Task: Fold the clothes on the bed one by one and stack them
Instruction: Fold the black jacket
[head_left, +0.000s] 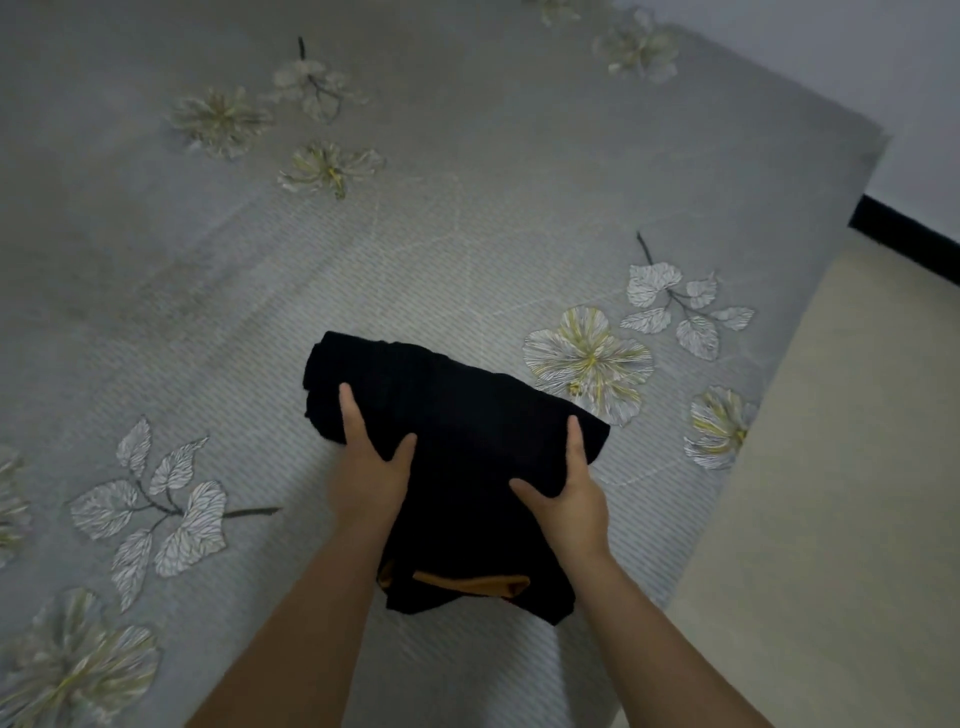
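A folded black garment (462, 415) lies as a thick bundle on the grey flowered bedspread (467, 234), near the bed's right edge. An orange layer (467, 584) peeks out at the bundle's near edge. My left hand (369, 467) grips the bundle's left side, thumb on top and one finger along the edge, the other fingers hidden. My right hand (569, 493) grips the right side the same way, thumb spread on the cloth. Whether the bundle rests on the bed or is slightly lifted is unclear.
The bedspread stretches far to the left and back, printed with white and yellow flowers. The bed's right edge (769, 415) runs diagonally; beyond it lie beige floor (857, 493), a black baseboard (904, 239) and a white wall.
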